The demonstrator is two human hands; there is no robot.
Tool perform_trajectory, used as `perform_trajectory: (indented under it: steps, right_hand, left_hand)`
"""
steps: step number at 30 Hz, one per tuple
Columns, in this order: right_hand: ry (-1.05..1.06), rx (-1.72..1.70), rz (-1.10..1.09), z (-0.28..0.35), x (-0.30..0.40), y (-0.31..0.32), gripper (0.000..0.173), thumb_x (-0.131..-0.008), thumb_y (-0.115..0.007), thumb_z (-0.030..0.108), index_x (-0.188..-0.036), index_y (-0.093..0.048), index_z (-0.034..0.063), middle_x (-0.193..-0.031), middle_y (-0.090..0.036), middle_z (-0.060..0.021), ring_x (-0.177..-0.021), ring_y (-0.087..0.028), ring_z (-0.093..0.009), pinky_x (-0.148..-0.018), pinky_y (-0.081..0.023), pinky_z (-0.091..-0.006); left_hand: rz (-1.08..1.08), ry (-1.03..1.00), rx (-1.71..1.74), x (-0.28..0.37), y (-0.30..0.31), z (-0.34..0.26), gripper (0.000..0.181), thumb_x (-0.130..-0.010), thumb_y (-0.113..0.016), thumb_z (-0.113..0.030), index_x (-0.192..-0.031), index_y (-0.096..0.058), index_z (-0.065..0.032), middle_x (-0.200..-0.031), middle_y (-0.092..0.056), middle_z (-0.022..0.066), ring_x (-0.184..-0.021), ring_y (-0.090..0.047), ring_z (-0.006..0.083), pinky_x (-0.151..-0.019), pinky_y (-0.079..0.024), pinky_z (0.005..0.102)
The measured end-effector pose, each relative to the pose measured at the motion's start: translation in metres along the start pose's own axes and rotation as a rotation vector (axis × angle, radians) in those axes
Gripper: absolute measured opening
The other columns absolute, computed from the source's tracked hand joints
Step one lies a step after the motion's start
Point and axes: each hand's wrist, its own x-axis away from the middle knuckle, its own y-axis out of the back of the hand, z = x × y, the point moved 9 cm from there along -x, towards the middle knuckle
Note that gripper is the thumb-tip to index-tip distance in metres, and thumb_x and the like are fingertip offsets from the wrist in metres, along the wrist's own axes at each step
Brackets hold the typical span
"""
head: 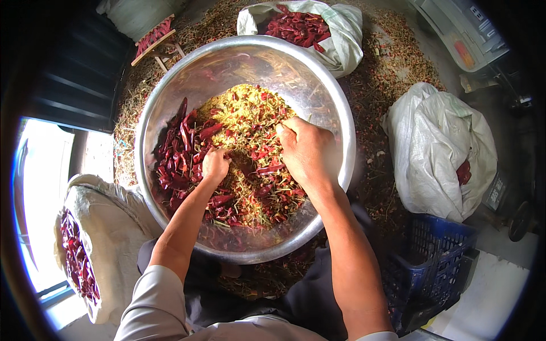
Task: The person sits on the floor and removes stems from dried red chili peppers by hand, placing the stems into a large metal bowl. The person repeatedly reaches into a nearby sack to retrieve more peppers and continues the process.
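Note:
A large metal basin (318, 81) is before me. Dried red chili peppers (177, 149) are heaped along its left side, and yellow chili seeds (239, 100) lie toward the back. A mix of stems, seeds and pepper pieces (264, 187) covers the middle and right. My left hand (216, 164) is low in the basin at the edge of the whole peppers, its fingers curled; whether they grip a pepper is hidden. Over the basin's right side is my right hand (308, 149), fingers curled in with the thumb against them. What it may hold cannot be seen.
White woven sacks of peppers stand behind the basin (345, 38), at the left (111, 238) and at the right (439, 149). A blue plastic crate (435, 255) is at lower right, a small folding stool (155, 40) at upper left. Stems and scraps (396, 51) litter the floor.

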Motion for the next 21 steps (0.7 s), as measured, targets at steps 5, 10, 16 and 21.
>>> perform_trajectory:
  steps: [5,10,16,21]
  right_hand:
    - [-0.028,-0.005,0.038,-0.008,0.002,-0.005,0.022,-0.091,-0.06,0.025,-0.085,-0.065,0.0043,-0.077,-0.066,-0.0195,-0.076,-0.066,-0.039,-0.069,-0.05,-0.0481]
    - [-0.045,-0.059,0.089,-0.011,0.002,-0.021,0.023,-0.091,-0.062,0.025,-0.085,-0.064,0.0026,-0.076,-0.066,-0.0192,-0.073,-0.067,-0.036,-0.068,-0.051,-0.0472]
    - [-0.027,-0.159,0.163,-0.004,0.006,-0.042,0.022,-0.09,-0.066,0.024,-0.093,-0.069,0.0023,-0.073,-0.066,-0.0191,-0.062,-0.065,-0.028,-0.061,-0.049,-0.0393]
    - [0.098,-0.369,0.116,0.014,0.011,-0.046,0.024,-0.09,-0.065,0.024,-0.092,-0.068,0.0009,-0.069,-0.064,-0.0182,-0.06,-0.064,-0.026,-0.059,-0.048,-0.04]
  left_hand:
    - [-0.005,0.091,0.146,0.0,0.001,0.011,0.022,-0.08,-0.076,-0.016,-0.095,-0.065,-0.004,-0.093,-0.065,0.0178,-0.083,-0.063,0.0313,-0.075,-0.05,0.041]
    - [0.023,0.03,0.453,-0.002,0.04,-0.032,0.014,-0.084,-0.071,-0.009,-0.092,-0.061,-0.0033,-0.078,-0.065,0.0082,-0.068,-0.059,0.0138,-0.065,-0.048,0.0316]
    - [0.059,-0.343,0.707,0.031,0.142,-0.142,0.012,-0.085,-0.068,0.0,-0.094,-0.06,-0.002,-0.082,-0.066,0.0065,-0.075,-0.061,0.0117,-0.07,-0.05,0.0279]
    - [-0.022,-0.463,0.593,0.046,0.172,-0.149,0.016,-0.082,-0.069,0.004,-0.093,-0.06,-0.0026,-0.081,-0.063,0.0087,-0.074,-0.062,0.0178,-0.069,-0.05,0.0302]
